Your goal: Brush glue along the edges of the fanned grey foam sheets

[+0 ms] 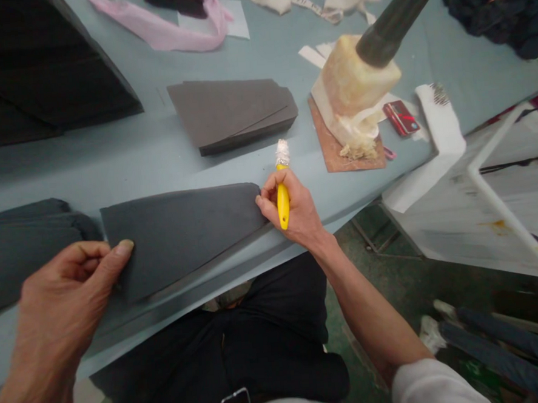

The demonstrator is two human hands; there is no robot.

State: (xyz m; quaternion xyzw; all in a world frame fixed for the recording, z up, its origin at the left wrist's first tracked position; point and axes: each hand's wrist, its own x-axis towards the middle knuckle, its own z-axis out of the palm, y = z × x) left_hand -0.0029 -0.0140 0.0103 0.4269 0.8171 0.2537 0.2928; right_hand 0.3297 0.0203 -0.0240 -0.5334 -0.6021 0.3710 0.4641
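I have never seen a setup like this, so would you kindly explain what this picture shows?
There is no robot here: these are a person's bare hands, filmed by one camera worn on the head, looking forward and down. The left hand pinches the wide end of a dark tapered piece. The right hand has a yellow-handled brush in its grip, its whitish bristles pointing away from the person, while also touching the piece's narrow end. On the pale blue-green table lie a dark stack at the left, a grey-brown stack beyond the piece, a pink strip, and a pale block on a brown board.
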